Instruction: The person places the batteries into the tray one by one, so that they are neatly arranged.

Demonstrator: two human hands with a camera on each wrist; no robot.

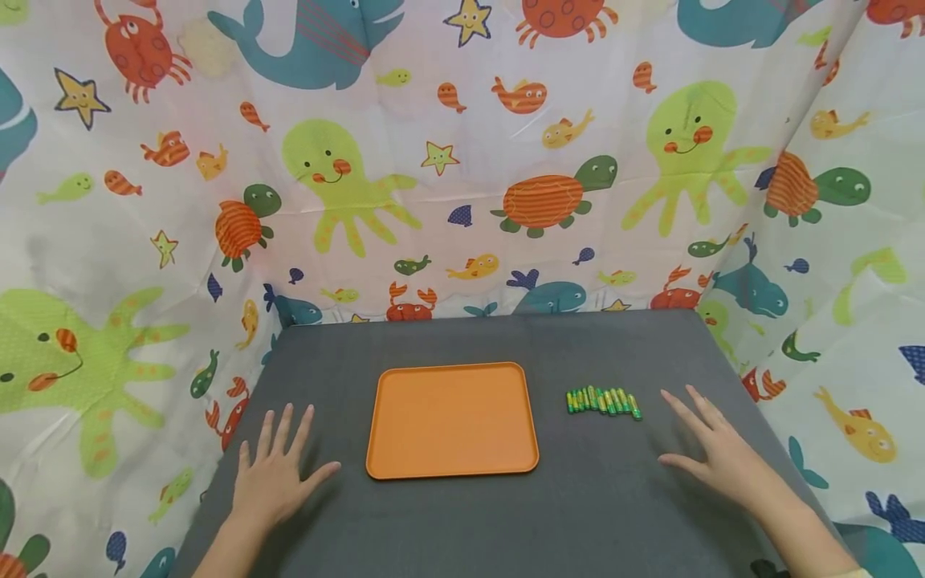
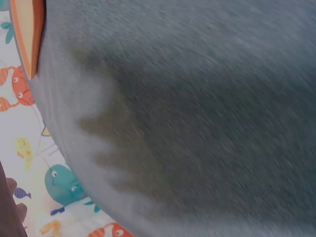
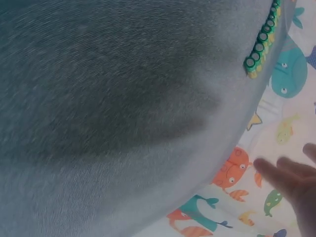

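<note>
The left hand (image 1: 271,475) is held spread above the grey bench (image 1: 462,530) at the lower left of the head view; the right hand (image 1: 725,456) is likewise spread at the lower right. An orange tray (image 1: 452,421) is set in the lower middle. Between it and the right hand, green-and-yellow batteries (image 1: 603,401) are lined up side by side. The bench is backed by a sea-animal cloth (image 1: 441,201).

free lane between orange tray (image 1: 451,421) and green batteries (image 1: 602,401), patterned curtain (image 1: 448,233) blocking back and sides
</note>
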